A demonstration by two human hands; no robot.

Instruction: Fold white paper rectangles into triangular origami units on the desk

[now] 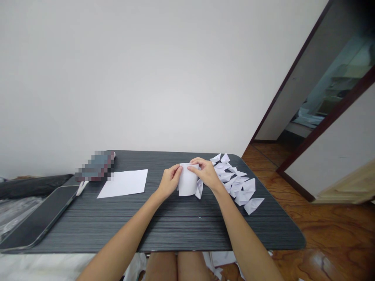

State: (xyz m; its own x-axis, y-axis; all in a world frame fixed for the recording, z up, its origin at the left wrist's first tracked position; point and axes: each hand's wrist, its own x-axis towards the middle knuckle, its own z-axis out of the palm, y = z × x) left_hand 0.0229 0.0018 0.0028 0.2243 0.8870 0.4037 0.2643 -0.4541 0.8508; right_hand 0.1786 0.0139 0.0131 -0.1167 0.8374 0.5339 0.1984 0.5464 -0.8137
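Between my two hands a small sheet of white paper (187, 183) is held up above the dark table, slightly curved. My left hand (170, 180) pinches its upper left edge between thumb and fingers. At the top right corner, my right hand (205, 171) grips the sheet, thumb in front and fingers behind. A folded paper piece (199, 189) shows just beside the sheet, under my right hand. Further right lies a pile of folded white paper pieces (237, 181), partly hidden by my right wrist.
A flat white paper sheet (124, 183) lies on the left of the black table (117, 222). Behind it is a blurred-out object (98, 166) with a white cable (82, 188). A white wall (164, 78) stands behind the table. Paper scraps (222, 258) show below the front edge.
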